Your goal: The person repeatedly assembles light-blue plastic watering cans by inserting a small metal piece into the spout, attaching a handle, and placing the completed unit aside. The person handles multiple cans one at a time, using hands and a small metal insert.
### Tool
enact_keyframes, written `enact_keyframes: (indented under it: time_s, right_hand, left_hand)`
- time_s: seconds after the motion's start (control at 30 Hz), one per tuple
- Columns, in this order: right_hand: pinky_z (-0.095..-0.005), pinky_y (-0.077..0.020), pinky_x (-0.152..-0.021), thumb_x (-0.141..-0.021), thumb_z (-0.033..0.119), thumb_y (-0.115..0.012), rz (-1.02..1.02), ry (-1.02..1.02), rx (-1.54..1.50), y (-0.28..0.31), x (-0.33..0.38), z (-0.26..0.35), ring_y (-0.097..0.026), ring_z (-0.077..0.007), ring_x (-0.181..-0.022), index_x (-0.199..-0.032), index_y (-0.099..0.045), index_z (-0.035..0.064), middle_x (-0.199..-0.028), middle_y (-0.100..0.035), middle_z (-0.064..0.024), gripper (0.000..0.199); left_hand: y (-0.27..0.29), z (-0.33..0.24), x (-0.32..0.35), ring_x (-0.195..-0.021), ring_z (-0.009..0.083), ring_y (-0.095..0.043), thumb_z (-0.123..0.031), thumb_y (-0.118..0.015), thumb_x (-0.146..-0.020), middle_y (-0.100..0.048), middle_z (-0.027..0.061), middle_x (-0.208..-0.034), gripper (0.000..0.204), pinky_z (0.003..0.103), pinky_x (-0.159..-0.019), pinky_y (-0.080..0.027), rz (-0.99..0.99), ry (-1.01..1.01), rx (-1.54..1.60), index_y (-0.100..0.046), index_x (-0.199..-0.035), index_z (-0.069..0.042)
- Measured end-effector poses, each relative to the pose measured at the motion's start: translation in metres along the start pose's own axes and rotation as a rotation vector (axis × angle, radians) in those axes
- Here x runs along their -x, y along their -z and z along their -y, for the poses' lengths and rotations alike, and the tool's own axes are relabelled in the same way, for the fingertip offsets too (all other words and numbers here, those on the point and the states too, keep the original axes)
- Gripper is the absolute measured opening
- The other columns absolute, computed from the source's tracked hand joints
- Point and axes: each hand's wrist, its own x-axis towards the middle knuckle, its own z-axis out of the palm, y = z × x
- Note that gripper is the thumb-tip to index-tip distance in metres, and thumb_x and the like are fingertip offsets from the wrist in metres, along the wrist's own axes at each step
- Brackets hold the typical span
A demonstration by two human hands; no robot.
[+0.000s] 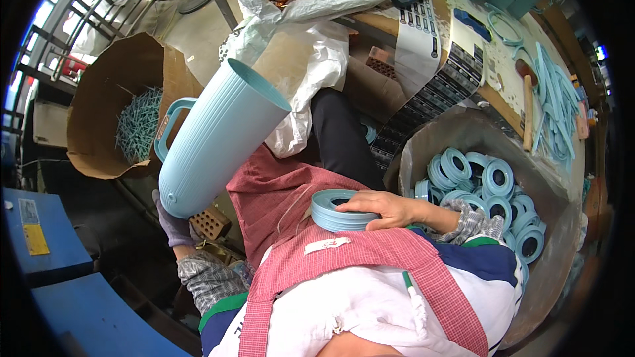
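My left hand (171,222), in a pale lavender glove, is at the base of a tall light blue plastic jug (215,142). The jug leans to the upper right, its open mouth away from the hand and its handle (170,125) on the left side. Most of my left fingers are hidden behind the base, which they appear to grip. Bare-skinned, my right hand (390,209) closes over a light blue ribbed plastic ring (331,215) on my lap, with fingertips at its dark central hole. Red checked apron cloth (264,188) lies beneath.
At right, a lined bin (423,142) holds several similar rings (497,177). A cardboard box (92,132) of thin bluish strips (140,122) stands left. Ahead is a white sack (297,10) of brown pieces. The right-hand bench (509,73) carries blue strips (554,106) and a wooden-handled mallet (528,109).
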Motion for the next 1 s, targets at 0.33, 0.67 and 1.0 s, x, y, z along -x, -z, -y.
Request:
enact_keyframes:
  time_s: [0.33,0.67,1.0]
  right_hand:
    - [-0.0329,-0.0484,-0.074,-0.079,0.019,-0.068,-0.961,0.269,0.467,0.077,-0.106,0.014,-0.059,-0.0278,-0.08,-0.117,-0.059,0.0,-0.09,-0.059,-0.014,0.044]
    - [-0.0319,-0.0495,-0.061,-0.065,0.019,-0.077,-0.878,0.66,0.724,0.064,-0.071,0.063,-0.058,-0.0211,-0.068,-0.101,-0.072,0.0053,-0.075,-0.06,-0.0078,0.039]
    - [-0.0401,-0.0521,-0.08,-0.089,0.029,-0.062,-0.276,-0.519,-0.577,0.039,-0.124,-0.159,-0.064,-0.0178,-0.091,-0.111,-0.067,0.0074,-0.102,-0.068,-0.0045,0.031]
  left_hand:
    - [-0.067,0.027,0.026,-0.118,0.027,-0.051,-0.048,-0.038,-0.098,-0.053,0.0106,-0.132,0.058,0.04,-0.101,-0.038,0.088,0.088,0.014,-0.046,-0.134,-0.004]
    - [-0.104,0.061,-0.027,-0.115,0.0288,-0.053,-0.035,-0.046,-0.095,-0.053,0.0129,-0.129,0.046,0.039,-0.097,-0.042,0.347,0.136,-0.297,-0.046,-0.133,-0.009]
    - [-0.247,-0.102,0.04,-0.123,0.0277,-0.048,-0.021,-0.057,-0.092,-0.042,0.0141,-0.14,0.052,0.031,-0.103,-0.036,0.542,-0.837,-1.739,-0.039,-0.14,-0.013]
